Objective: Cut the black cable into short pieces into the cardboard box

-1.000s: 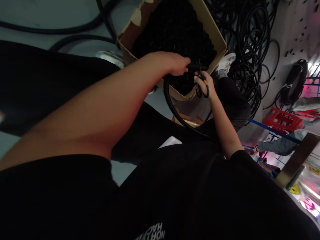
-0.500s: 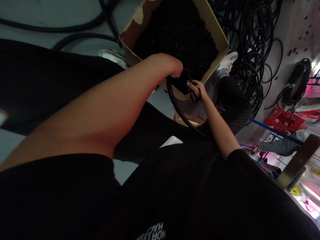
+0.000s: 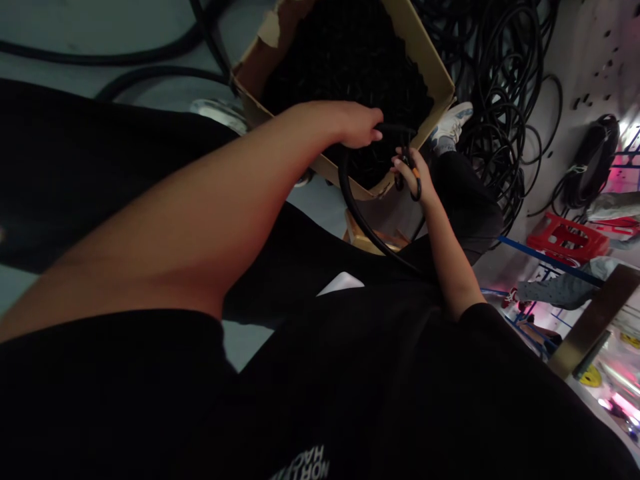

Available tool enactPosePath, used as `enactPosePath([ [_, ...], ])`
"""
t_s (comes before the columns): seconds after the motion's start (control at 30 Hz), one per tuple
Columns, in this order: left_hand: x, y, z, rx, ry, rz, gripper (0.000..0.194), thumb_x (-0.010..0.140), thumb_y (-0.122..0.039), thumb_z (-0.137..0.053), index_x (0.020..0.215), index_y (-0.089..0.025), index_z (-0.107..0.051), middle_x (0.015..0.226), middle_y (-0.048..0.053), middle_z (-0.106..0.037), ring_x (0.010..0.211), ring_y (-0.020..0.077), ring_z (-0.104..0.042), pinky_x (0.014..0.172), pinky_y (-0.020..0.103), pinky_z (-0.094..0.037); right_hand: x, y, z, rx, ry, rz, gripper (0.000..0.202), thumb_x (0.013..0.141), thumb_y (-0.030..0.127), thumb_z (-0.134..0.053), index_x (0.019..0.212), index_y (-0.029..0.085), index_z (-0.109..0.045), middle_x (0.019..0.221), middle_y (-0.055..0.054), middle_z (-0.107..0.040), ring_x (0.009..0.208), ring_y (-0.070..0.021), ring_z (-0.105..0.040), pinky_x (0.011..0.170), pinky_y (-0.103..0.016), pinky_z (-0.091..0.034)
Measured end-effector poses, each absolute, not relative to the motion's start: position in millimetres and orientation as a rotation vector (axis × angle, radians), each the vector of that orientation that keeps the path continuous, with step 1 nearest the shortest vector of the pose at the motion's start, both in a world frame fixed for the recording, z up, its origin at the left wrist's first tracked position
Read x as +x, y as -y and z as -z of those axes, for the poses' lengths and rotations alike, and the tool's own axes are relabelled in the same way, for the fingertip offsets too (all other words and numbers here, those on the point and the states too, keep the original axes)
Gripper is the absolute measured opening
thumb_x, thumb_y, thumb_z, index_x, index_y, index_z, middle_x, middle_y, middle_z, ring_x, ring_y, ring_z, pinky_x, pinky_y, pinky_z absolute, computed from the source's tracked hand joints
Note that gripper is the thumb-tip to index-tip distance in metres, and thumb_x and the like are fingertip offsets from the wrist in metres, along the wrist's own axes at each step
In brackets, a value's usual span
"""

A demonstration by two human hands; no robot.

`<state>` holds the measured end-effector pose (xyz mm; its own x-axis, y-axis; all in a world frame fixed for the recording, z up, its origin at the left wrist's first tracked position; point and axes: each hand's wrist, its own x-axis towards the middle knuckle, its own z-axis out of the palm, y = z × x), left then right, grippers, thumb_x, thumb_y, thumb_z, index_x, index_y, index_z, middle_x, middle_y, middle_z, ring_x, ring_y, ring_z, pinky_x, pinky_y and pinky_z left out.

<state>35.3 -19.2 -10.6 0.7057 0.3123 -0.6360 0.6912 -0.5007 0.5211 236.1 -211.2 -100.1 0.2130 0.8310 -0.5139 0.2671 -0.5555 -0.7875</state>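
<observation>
My left hand (image 3: pixel 361 125) is closed around a thick black hose (image 3: pixel 357 210), with one end sticking out past the fingers to the right. Close by on the right, my right hand (image 3: pixel 419 177) grips black-handled scissors (image 3: pixel 416 190) with an orange part, their blades pointing up near the hose end. Both hands are over the lower edge of an open cardboard box (image 3: pixel 434 60), which holds a heap of small dark pieces (image 3: pixel 350 60). From my left hand the hose curves down toward my lap.
Tangled black hoses (image 3: pixel 505 100) lie on the floor at the upper right, with a coiled bundle (image 3: pixel 593 160) beyond. A red plastic stool (image 3: pixel 567 239) and a metal post (image 3: pixel 595 320) stand at right. Below the box is a small wooden stool (image 3: pixel 367 237). Another person's legs show at right.
My left hand has shifted right, and the hose end now shows beyond it. My right hand has moved right with the scissors, whose blades are now more visible.
</observation>
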Motion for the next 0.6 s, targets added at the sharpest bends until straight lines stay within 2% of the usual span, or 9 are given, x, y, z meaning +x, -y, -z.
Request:
enactPosePath([
  [0.13,36,22,12,2.131,-0.65,0.588,0.064,0.125,-0.032,-0.048,0.183,-0.008,-0.064,0.168,0.024,-0.079,0.146,0.0392,-0.079,0.12,0.049,-0.059,238,197,77,-1.904,1.215,-1.338,0.073,0.124,0.084,-0.064,0.138,0.014,-0.079,0.118,-0.012,-0.078,0.128,-0.0257,-0.083,0.1,-0.031,-0.067],
  [0.23,35,20,19,2.094,-0.622,0.553,0.065,0.125,-0.034,-0.049,0.182,-0.006,-0.065,0.168,0.024,-0.079,0.15,0.041,-0.076,0.125,0.049,-0.056,238,191,75,-1.93,1.188,-1.322,0.078,0.128,0.081,-0.052,0.132,0.008,-0.079,0.103,-0.008,-0.074,0.113,-0.0178,-0.083,0.09,-0.025,-0.061],
  [0.3,33,17,23,2.03,-0.652,0.536,0.068,0.127,-0.044,-0.054,0.184,-0.009,-0.065,0.167,0.021,-0.079,0.156,0.0431,-0.072,0.133,0.051,-0.051,239,191,83,-1.962,1.116,-1.301,0.069,0.13,0.075,-0.057,0.137,0.009,-0.077,0.099,-0.006,-0.074,0.099,-0.014,-0.082,0.084,-0.024,-0.06],
  [0.37,32,16,24,1.974,-0.708,0.539,0.072,0.127,-0.052,-0.061,0.186,-0.011,-0.064,0.17,0.02,-0.078,0.163,0.0457,-0.069,0.139,0.055,-0.048,239,194,95,-1.976,1.033,-1.293,0.056,0.126,0.067,-0.072,0.142,0.013,-0.073,0.099,-0.004,-0.076,0.083,-0.0132,-0.077,0.075,-0.025,-0.061],
  [0.43,32,16,21,1.957,-0.759,0.561,0.073,0.126,-0.047,-0.066,0.189,-0.01,-0.06,0.179,0.024,-0.072,0.168,0.0496,-0.066,0.141,0.061,-0.048,239,197,106,-1.982,0.955,-1.304,0.053,0.12,0.064,-0.082,0.143,0.018,-0.07,0.098,-0.003,-0.077,0.073,-0.0146,-0.072,0.067,-0.028,-0.063],
  [0.5,32,19,17,1.968,-0.801,0.611,0.078,0.122,-0.034,-0.071,0.192,-0.005,-0.054,0.186,0.03,-0.065,0.17,0.0519,-0.065,0.142,0.064,-0.05,238,198,115,-1.975,0.901,-1.325,0.056,0.115,0.069,-0.086,0.14,0.022,-0.068,0.095,-0.001,-0.076,0.072,-0.0169,-0.072,0.064,-0.03,-0.065],
  [0.53,33,21,14,1.979,-0.818,0.653,0.08,0.118,-0.028,-0.074,0.191,-0.001,-0.053,0.185,0.032,-0.065,0.169,0.0519,-0.067,0.141,0.063,-0.052,237,198,119,-1.96,0.892,-1.338,0.059,0.113,0.073,-0.086,0.138,0.023,-0.067,0.092,-0.001,-0.074,0.072,-0.0177,-0.073,0.064,-0.03,-0.065],
  [0.6,33,23,11,1.989,-0.838,0.766,0.078,0.111,-0.021,-0.079,0.182,0.006,-0.062,0.175,0.032,-0.074,0.161,0.049,-0.074,0.138,0.057,-0.057,233,195,126,-1.899,0.921,-1.41,0.061,0.113,0.078,-0.084,0.136,0.024,-0.065,0.089,0.001,-0.071,0.073,-0.0176,-0.073,0.063,-0.028,-0.064],
])
